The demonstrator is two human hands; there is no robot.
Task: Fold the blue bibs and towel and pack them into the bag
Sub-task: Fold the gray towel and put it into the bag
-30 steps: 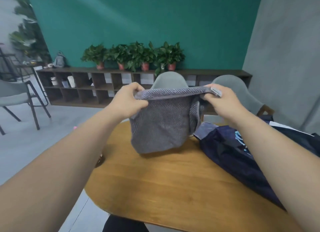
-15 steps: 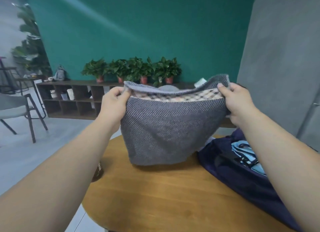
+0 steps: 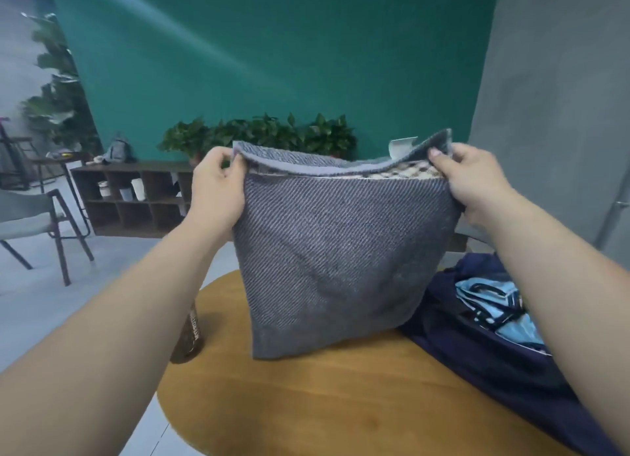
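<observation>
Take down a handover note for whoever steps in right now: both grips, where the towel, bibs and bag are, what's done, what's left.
Left grip: pinches the upper left corner of the grey-blue woven towel.
Right grip: pinches its upper right corner.
The towel hangs doubled between them, with its lower edge at the round wooden table.
The dark navy fabric bag lies open on the table's right side, with the light blue bibs inside.
Done: bibs packed, as far as can be seen.
Left: finish folding the towel and put it in the bag.
</observation>
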